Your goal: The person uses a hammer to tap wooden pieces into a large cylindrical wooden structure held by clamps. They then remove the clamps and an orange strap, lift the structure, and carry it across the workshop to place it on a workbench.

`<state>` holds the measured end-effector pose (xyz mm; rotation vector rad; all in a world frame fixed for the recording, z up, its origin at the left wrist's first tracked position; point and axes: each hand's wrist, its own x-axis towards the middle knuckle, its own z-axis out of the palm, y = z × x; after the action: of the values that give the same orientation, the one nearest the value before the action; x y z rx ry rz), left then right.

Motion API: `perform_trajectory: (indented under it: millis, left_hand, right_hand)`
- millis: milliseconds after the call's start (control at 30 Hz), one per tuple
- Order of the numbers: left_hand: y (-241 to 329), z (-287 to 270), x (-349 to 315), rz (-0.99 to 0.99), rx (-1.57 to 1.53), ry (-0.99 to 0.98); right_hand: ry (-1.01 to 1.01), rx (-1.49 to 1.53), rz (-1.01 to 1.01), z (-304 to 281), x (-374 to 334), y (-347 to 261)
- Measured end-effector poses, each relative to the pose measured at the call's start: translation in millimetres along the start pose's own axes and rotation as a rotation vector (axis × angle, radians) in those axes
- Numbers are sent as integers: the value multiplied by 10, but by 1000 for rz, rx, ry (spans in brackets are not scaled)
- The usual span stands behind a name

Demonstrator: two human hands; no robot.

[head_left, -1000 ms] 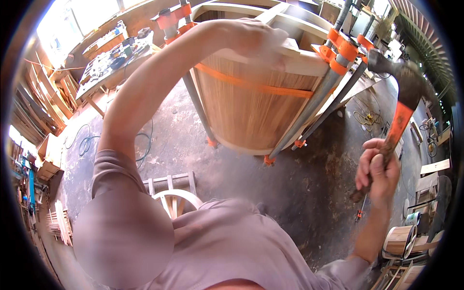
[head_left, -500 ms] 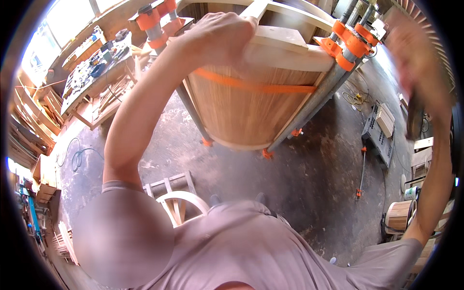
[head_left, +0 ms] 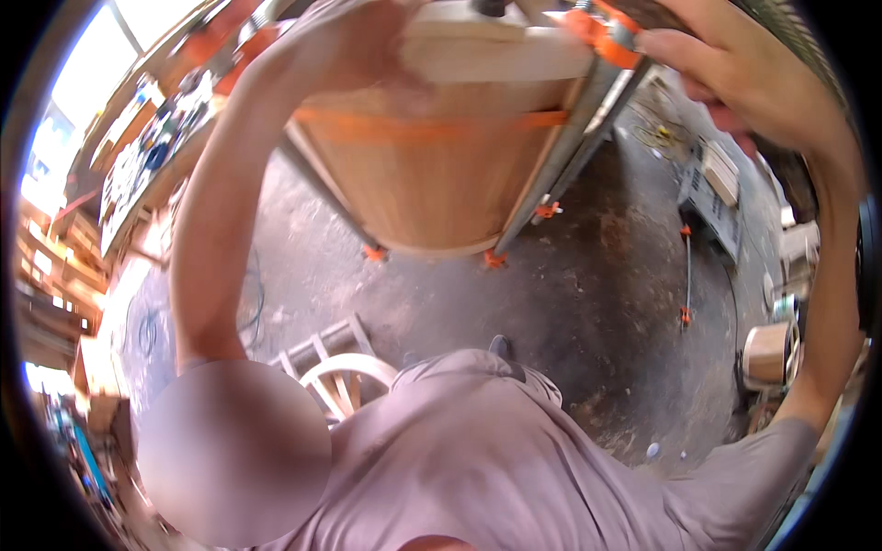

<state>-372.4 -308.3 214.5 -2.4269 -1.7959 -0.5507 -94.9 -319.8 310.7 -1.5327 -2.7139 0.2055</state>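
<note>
A curved panel of upright wooden staves (head_left: pixel 432 184) stands in front of me, with an orange strap (head_left: pixel 432 127) across it and a pale rim on top. On the rim lies a pale wooden block (head_left: pixel 464 23). My left hand (head_left: pixel 363 55), blurred, is closed at the block's left end. The dark head of a hammer (head_left: pixel 490 6) shows at the upper edge, over the block. My right hand (head_left: pixel 726 78) is closed at the upper right, its fingers curled round the hammer's handle, which is mostly out of view. Beside it is an orange pipe clamp (head_left: pixel 614 37).
Metal clamp pipes (head_left: pixel 560 156) run down both sides of the panel. A cluttered workbench (head_left: pixel 152 170) stands at left. On the floor lie a curved wooden frame (head_left: pixel 354 367), a grey slotted stand (head_left: pixel 712 207) and a bar clamp (head_left: pixel 687 275). A wooden bucket (head_left: pixel 767 354) stands at right.
My right hand has swung inward from the far right, bringing the hammer head over the block. My left hand stays by the block. The whole view has shifted, so the panel sits higher and further left.
</note>
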Motion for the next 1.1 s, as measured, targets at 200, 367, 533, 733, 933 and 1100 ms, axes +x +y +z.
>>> perform_trajectory:
  millis: [200, 367, 533, 733, 933, 1100]
  left_hand:
    - [-189, 154, -241, -10, -68, 484]
    - [432, 1575, -1177, -240, -493, 1149]
    - [1791, 3484, -1721, -717, -2034, 809]
    - [2804, 4281, -1684, -884, -2236, 1085]
    - [2816, 4574, -2181, -1311, -2134, 1583]
    - [2953, 4862, -2531, -1412, -2066, 1649]
  right_hand:
    - [387, 929, -181, 1277, -122, 1063]
    - [22, 1356, -91, 2827, -570, 1239]
    - [-426, 1332, 350, 3843, -810, 1491]
    - [-522, 476, -373, 4230, -617, 1389]
    - [555, -313, -1129, 2725, 367, 1146]
    - [849, -805, -1064, 2055, 925, 665]
